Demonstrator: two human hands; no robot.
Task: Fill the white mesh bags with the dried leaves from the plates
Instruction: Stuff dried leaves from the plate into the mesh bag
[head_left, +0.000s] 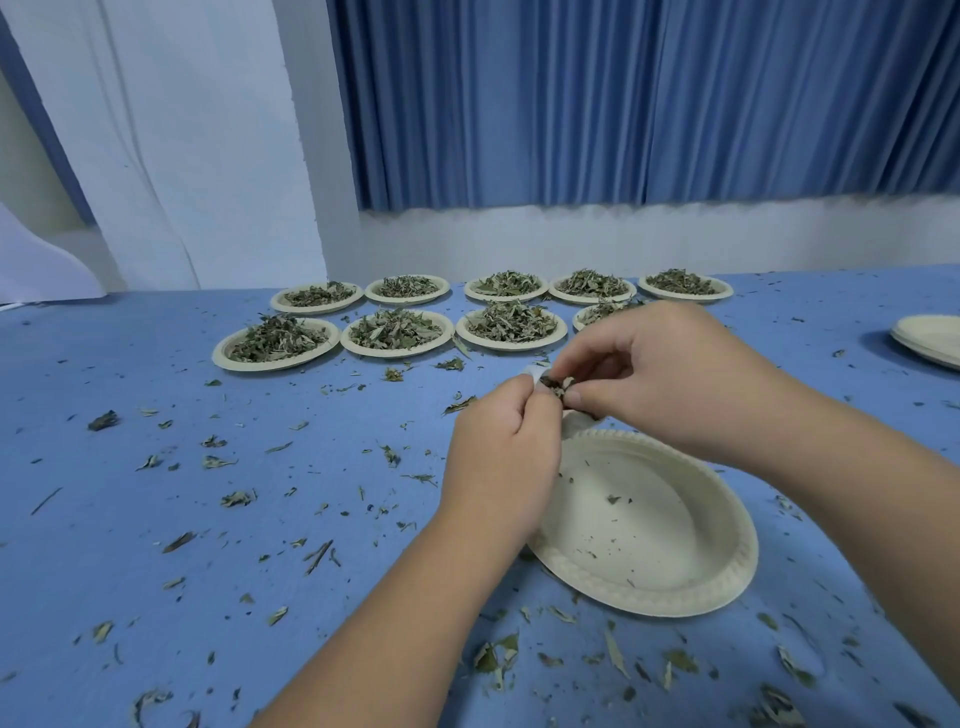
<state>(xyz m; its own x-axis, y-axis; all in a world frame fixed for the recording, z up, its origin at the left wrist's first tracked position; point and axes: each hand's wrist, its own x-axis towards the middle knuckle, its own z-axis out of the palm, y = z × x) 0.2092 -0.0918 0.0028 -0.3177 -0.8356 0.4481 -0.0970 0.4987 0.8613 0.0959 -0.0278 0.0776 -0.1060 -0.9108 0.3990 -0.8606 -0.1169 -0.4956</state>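
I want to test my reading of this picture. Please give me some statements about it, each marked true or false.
1. The left hand grips the white mesh bag. True.
2. The right hand pinches dried leaves at the bag's mouth. True.
3. The near plate is heaped with leaves. False: it holds only crumbs.
4. The tablecloth is red. False: it is blue.
5. The far plates stand in two rows. True.

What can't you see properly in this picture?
Head view:
- the white mesh bag: mostly hidden by the left hand gripping it and the right hand pinching dried leaves; how full, cannot tell.
- the fourth front-row plate: largely behind the right hand.
- the plate at the right edge: cut off by the frame.
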